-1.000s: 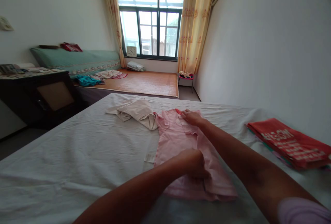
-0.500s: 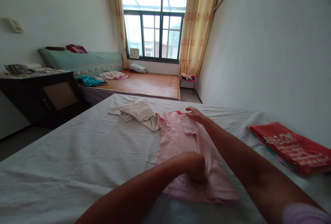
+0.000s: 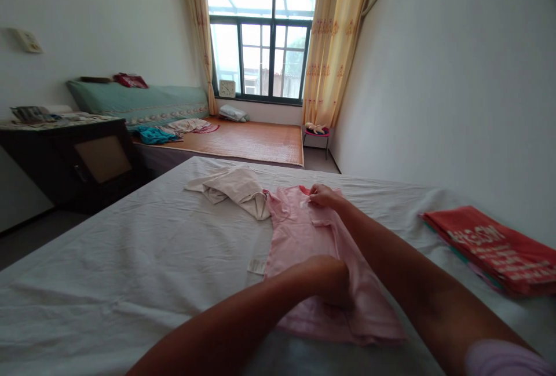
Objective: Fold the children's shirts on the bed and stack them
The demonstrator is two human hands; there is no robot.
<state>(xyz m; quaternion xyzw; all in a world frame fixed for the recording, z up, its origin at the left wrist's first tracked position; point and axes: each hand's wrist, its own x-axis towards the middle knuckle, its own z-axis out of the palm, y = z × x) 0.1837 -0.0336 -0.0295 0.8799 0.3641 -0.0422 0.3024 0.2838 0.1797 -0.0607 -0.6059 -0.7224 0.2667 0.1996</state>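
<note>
The left hand (image 3: 332,280) grips the pink shirt (image 3: 299,234) low down; the right hand (image 3: 324,195) pinches its top, on the bed (image 3: 152,248).

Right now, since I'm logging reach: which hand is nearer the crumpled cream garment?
Right. The right hand pinches the pink shirt at its collar, close to the cream garment; the left hand grips the shirt's near end, farther away.

White walls (image 3: 434,75), bright window (image 3: 260,46), yellow curtains (image 3: 332,40)
</note>
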